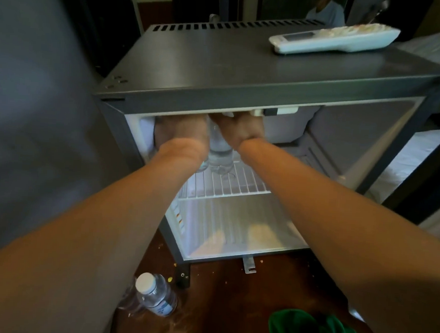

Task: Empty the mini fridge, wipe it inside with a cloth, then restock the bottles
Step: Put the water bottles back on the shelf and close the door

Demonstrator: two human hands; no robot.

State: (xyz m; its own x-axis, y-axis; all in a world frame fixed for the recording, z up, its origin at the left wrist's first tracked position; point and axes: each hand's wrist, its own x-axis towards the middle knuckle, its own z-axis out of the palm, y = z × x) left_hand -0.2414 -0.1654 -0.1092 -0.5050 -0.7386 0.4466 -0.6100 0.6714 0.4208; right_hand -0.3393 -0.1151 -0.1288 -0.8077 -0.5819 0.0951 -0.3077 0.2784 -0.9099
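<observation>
Clear plastic bottles: you are holding both hands on upright bottles standing on the upper wire shelf (228, 185); the middle bottle (220, 151) is showing between your wrists.
Right hand (238, 128): you are closing it around the upper part of the middle bottle; the fingers are hidden under the fridge's top edge, so the exact hold cannot be told.
Left hand (181, 130): you are wrapping it over a second bottle (202, 166), of which only the base is peeking out below the wrist.
Handling: you are working close under the ceiling, so keep each bottle upright and its base flat across the wires, judging by the tight headroom.
Mini fridge (245, 65): it is standing open, lower compartment bare.
Floor stock: one more bottle (154, 295) is waiting on the wooden floor (218, 295).
Green cloth (314, 331): it is lying on the floor, clear of your hands.
Remote control (335, 39): it is resting on the fridge top; avoid jolting the cabinet.
</observation>
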